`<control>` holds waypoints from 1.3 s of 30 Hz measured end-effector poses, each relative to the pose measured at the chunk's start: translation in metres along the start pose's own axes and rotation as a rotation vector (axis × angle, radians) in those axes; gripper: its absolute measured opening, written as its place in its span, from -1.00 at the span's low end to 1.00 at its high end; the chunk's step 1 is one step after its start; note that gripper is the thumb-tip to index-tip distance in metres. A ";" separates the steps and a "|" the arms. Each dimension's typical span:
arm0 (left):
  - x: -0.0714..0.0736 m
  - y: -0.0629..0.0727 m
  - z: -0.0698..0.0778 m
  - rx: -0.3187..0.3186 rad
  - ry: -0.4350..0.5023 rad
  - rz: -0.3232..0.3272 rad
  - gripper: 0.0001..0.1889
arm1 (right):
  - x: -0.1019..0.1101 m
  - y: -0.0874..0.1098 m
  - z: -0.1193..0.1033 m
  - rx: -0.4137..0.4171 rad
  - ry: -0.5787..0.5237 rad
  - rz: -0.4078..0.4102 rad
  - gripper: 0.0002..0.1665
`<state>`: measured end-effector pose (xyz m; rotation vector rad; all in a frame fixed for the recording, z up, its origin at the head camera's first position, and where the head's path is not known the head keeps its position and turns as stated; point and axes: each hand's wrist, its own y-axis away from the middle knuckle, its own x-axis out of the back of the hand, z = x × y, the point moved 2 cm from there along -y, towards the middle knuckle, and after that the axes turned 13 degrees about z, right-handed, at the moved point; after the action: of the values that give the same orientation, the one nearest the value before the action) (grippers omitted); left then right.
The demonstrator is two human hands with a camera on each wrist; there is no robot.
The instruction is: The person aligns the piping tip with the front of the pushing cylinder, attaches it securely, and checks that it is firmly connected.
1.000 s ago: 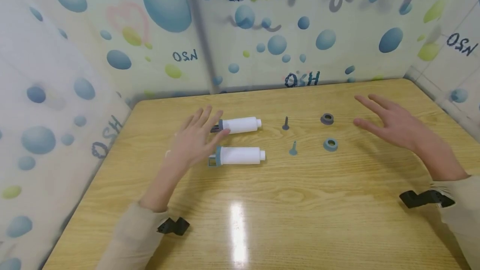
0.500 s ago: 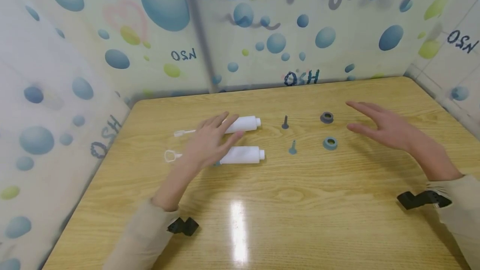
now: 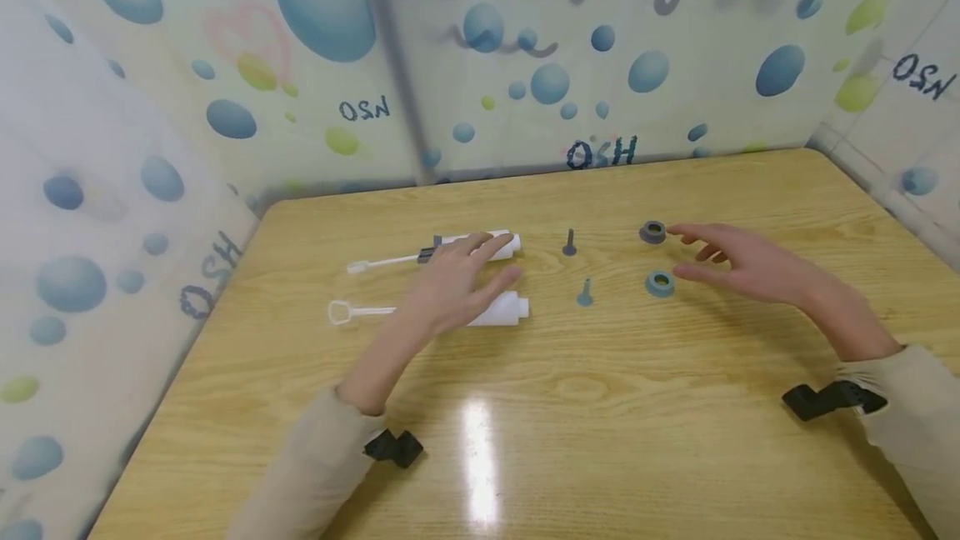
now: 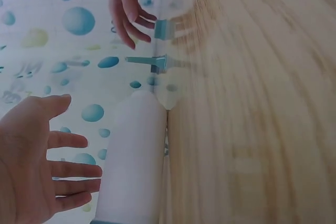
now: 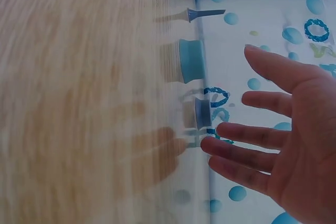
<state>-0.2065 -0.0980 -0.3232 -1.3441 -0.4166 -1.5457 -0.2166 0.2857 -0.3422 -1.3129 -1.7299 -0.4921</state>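
My left hand (image 3: pixel 461 282) hovers with fingers spread over two white cylindrical bottles lying on their sides. The far bottle (image 3: pixel 512 245) and the near bottle (image 3: pixel 501 311) are partly hidden by it. Left of the hand lie a thin white stick with a paddle-like tip (image 3: pixel 360 267) and another with a loop end (image 3: pixel 340 312). My right hand (image 3: pixel 750 265) reaches beside a dark grey ring cap (image 3: pixel 653 232) and a teal ring cap (image 3: pixel 660 283), fingers slightly bent and holding neither. In the right wrist view, its fingers (image 5: pixel 247 153) are apart from the teal cap (image 5: pixel 192 61).
A dark grey peg with a flared base (image 3: pixel 570 242) and a teal one (image 3: pixel 585 293) stand between the bottles and caps. The wooden table (image 3: pixel 600 423) meets a bubble-patterned backdrop (image 3: pixel 555 48) at the back and sides.
My left hand has moved right across the bottles, uncovering the two sticks. The right hand has come left and down to the ring caps, its fingers bending a little.
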 end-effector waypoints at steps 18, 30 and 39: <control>-0.032 -0.025 0.031 -0.081 0.068 -0.153 -0.41 | -0.021 -0.007 -0.012 0.124 -0.029 -0.040 -0.38; -0.054 -0.041 0.051 -0.150 0.030 -0.217 -0.50 | -0.025 -0.009 -0.014 0.131 0.016 -0.067 -0.49; -0.067 -0.050 0.062 -0.162 0.034 -0.220 -0.68 | -0.025 -0.010 -0.013 0.124 0.022 -0.079 -0.61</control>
<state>-0.2228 0.0025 -0.3459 -1.4310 -0.4377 -1.8134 -0.2191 0.2585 -0.3540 -1.1509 -1.7701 -0.4350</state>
